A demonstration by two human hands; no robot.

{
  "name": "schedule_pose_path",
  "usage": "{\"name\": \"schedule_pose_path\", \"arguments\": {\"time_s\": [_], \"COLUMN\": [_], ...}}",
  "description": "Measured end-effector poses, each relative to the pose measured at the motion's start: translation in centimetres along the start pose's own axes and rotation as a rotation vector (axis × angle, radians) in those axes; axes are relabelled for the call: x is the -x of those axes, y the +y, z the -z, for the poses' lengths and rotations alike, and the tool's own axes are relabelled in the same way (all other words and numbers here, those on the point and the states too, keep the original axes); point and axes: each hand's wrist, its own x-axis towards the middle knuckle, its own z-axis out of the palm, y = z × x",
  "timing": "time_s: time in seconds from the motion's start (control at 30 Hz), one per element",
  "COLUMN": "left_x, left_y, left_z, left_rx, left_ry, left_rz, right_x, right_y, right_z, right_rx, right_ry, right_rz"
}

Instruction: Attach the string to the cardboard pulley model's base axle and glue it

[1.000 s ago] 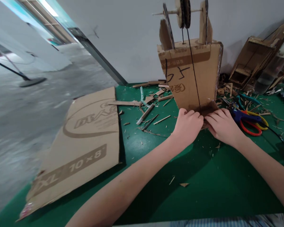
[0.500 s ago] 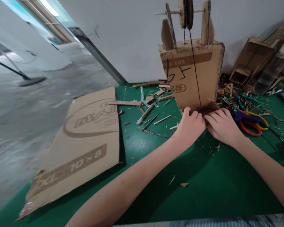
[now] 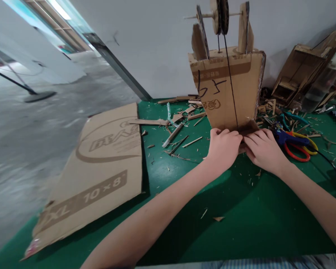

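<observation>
A tall cardboard box (image 3: 218,101) with handwritten marks stands against the wall. Two uprights on its top carry a thin stick axle with a round cardboard pulley (image 3: 220,16). Black string (image 3: 232,82) runs from the pulley down the front to where my hands meet. My left hand (image 3: 225,147) has its fingers curled over a cardboard piece (image 3: 241,150) at the box's foot. My right hand (image 3: 264,149) pinches the same piece from the other side, its fingers bent and close together. The fingertips and the string's lower end are mostly hidden.
A flat cardboard sheet (image 3: 109,157) overhangs the green table (image 3: 240,228) at left. Cardboard scraps and slivers lie around the box. Scissors (image 3: 296,144) with red and yellow handles and teal-handled pliers (image 3: 294,118) are at right, near a clear bottle (image 3: 323,84) and another cardboard structure (image 3: 296,74).
My left hand has shifted slightly left and changed its grip, with the thumb side lower. More of the cardboard piece shows between the hands. My right hand barely moved.
</observation>
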Motion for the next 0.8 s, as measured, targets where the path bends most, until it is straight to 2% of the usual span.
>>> {"name": "schedule_pose_path", "arguments": {"time_s": [0.13,0.2,0.37,0.5,0.6,0.8], "left_x": [0.0,0.1,1.1,1.5,1.3,0.9], "left_y": [-0.3,-0.4,0.0,0.2,-0.1,-1.5], "left_z": [0.2,0.1,-0.3,-0.7,-0.4,1.0], "left_rx": [-0.011,-0.055,-0.31,-0.384,-0.346,-0.18], "left_ry": [-0.043,-0.023,0.142,0.227,0.198,0.001], "left_rz": [-0.038,-0.086,-0.307,-0.354,-0.321,-0.187], "right_x": [0.0,0.0,-0.2,0.0,0.1,0.2], "right_y": [0.2,0.2,0.3,0.4,0.4,0.3], "right_z": [0.0,0.0,0.0,0.0,0.0,-0.1], "right_rx": [0.051,0.065,0.059,0.062,0.065,0.067], "right_ry": [-0.014,-0.012,-0.002,-0.005,0.005,-0.001], "right_rz": [0.028,0.022,0.012,0.018,0.008,-0.014]}}
